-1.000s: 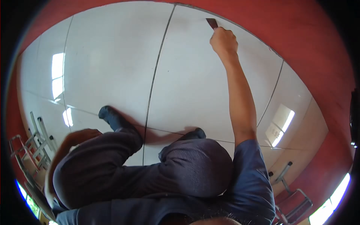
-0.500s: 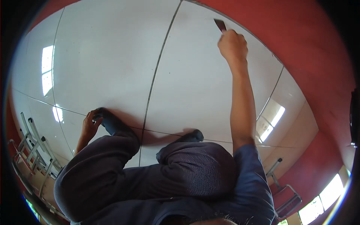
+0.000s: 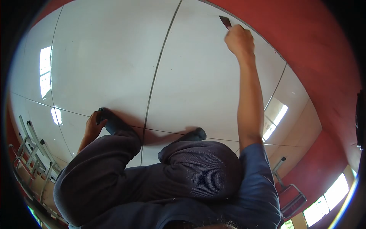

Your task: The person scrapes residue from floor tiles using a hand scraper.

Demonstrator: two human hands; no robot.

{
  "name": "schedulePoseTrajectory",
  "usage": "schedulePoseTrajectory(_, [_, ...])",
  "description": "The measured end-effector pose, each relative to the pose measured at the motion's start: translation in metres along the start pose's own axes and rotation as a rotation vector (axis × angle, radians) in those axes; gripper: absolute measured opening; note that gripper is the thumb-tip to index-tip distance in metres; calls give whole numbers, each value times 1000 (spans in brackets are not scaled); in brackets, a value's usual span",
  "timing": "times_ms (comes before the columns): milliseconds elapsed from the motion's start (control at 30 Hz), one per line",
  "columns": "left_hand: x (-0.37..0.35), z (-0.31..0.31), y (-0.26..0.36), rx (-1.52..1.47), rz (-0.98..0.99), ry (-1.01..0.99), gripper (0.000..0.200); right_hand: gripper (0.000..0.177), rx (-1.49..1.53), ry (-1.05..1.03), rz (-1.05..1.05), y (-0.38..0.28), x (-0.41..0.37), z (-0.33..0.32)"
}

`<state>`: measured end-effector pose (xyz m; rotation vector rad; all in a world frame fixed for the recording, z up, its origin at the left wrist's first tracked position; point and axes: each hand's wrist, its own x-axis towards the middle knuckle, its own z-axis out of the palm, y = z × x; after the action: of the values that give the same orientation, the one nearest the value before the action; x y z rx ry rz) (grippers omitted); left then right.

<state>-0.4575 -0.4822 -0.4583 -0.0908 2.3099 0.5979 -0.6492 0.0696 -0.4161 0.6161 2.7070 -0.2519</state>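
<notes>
My right hand is stretched far forward, closed around a scraper with a dark flat blade. The blade points up and left, close over the white tiled floor near the foot of the red wall. Its handle is hidden in my fist. My left hand is down by my left foot, with thumb and fingers curled about the toe of the dark sock. The second socked foot rests on the tiles between my knees.
The red wall curves along the top and right of the floor. Metal-legged furniture stands at the left, and a metal-framed piece at the lower right. Dark grout lines cross the floor, and window light reflects off the tiles.
My right hand and the scraper have shifted slightly up and to the right, toward the wall. My left hand stays at the foot. The whole view has tilted a little.
</notes>
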Motion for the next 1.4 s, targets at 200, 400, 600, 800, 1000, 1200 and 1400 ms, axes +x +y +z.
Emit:
schedulePoseTrajectory(200, [19, -4, 7, 78, 6, -12, 45, 27, 2, 7, -52, 24, 3, 3])
schedulePoseTrajectory(400, [21, -10, 25, 173, 1, -79, 48, 25, -57, -23, -36, 13, 3, -2])
schedulePoseTrajectory(600, [16, 2, 14, 108, 27, -17, 54, 24, -30, 31, -8, -8, 5, 4])
schedulePoseTrajectory(800, [8, 3, 13, 119, -14, -3, 55, 23, -60, -30, -99, -35, -23, 9])
schedulePoseTrajectory(1000, [23, -5, 7, 133, -1, -46, 53, 22, -41, -49, -242, -41, -46, 2])
schedulePoseTrajectory(1200, [36, -8, 17, 201, 46, -116, 47, 25, -99, -38, -259, -45, -49, 24])
schedulePoseTrajectory(1400, [49, -21, 28, 151, 65, -186, 40, 27, -119, -79, -315, -37, -111, 55])
